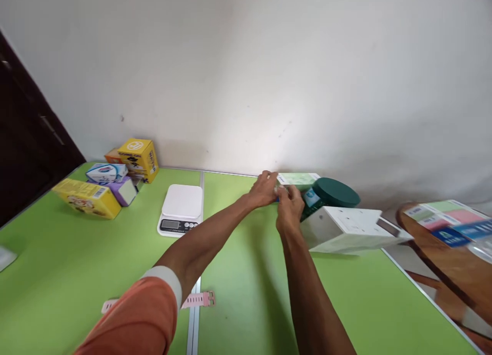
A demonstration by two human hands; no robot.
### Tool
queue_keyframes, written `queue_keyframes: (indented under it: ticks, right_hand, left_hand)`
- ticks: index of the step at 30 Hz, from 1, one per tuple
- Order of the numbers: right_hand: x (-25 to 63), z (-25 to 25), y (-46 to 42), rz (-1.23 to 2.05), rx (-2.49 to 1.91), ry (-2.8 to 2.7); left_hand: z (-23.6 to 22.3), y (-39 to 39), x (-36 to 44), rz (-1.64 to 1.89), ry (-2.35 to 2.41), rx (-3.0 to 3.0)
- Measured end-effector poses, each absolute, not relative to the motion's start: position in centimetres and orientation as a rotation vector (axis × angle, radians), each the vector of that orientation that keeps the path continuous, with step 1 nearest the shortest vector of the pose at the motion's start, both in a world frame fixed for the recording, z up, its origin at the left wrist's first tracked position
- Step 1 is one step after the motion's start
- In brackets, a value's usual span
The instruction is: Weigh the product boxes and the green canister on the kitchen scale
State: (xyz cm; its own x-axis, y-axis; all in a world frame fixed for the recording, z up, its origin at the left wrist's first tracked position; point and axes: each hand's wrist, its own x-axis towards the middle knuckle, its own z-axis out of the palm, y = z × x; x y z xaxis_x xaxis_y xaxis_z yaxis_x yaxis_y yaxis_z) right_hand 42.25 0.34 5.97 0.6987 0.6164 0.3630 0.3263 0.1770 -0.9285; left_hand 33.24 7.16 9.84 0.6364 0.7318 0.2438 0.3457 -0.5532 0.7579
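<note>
Both hands reach to the back of the green table, by the wall. My left hand (264, 189) has its fingers curled at the left end of a green and white box (299, 178). Close in front of that box is my right hand (290, 207), its fingers bent and pressed together. A small blue patch shows between the hands, but what the fingers hold is hidden. Just right of my right hand, a dark green jar (336, 192) with a broad lid stands beside the box. A white angular stand (346, 224) partly covers the jar.
A white kitchen scale (182, 203) sits left of my arms. Yellow boxes (140, 157), a purple box (123, 191) and other cartons are grouped at the back left. A pink watch strap (198, 299) lies partly under my left arm. A brown wooden table (426, 242) stands at right.
</note>
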Motion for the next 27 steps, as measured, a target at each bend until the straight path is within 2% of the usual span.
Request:
queue_keyframes:
  ticks: [6,9,13,16,19,22,27]
  right_hand:
    - [35.2,6.6,-3.2,0.362,-1.4,-0.907]
    - [30.3,7.3,-4.4,0.57,-1.257,-1.044]
    - [23.2,9.2,-4.9,0.895,-1.105,-1.308]
    - [17.5,10.1,-4.8,1.014,-1.057,-1.519]
    - [12.0,9.7,-4.5,1.099,-0.983,-1.691]
    - [7.4,8.7,-3.3,1.118,-0.958,-1.716]
    - [3.1,8.6,1.7,0.965,-1.057,-1.62]
  left_hand:
    - [9.7,3.5,24.8,0.85,0.805,2.236]
    - [10.3,1.4,17.6,1.015,0.893,2.227]
    - [12.2,-0.5,6.4,1.414,1.201,2.173]
    - [13.4,-0.8,-2.4,1.825,1.552,2.07]
    - [13.2,-0.3,-10.4,2.062,1.95,1.729]
    - [11.5,0.5,-16.7,2.005,2.224,1.326]
    - [9.3,2.2,-22.3,1.721,2.083,1.047]
